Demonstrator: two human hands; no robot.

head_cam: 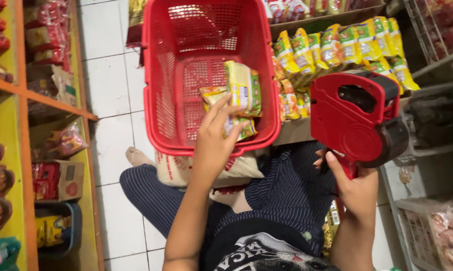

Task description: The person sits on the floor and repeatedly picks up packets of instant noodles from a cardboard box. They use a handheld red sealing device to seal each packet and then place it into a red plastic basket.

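A red plastic basket [159,75] stands on the floor in front of me with a few yellow-green noodle packets [243,88] inside. My left hand [214,138] reaches over the basket's near rim, fingers on a packet [246,129] lying at the bottom. My right hand [354,185] grips the handle of a red and black price-label gun [354,118], held up to the right of the basket. I sit on the white tiled floor in dark striped trousers.
A shelf [296,131] just right of the basket carries a row of yellow and green snack packets [347,47]. A yellow-orange shelf unit [16,90] with packaged goods lines the left. A white sack [179,168] lies under the basket. Wire racks [432,150] stand at right.
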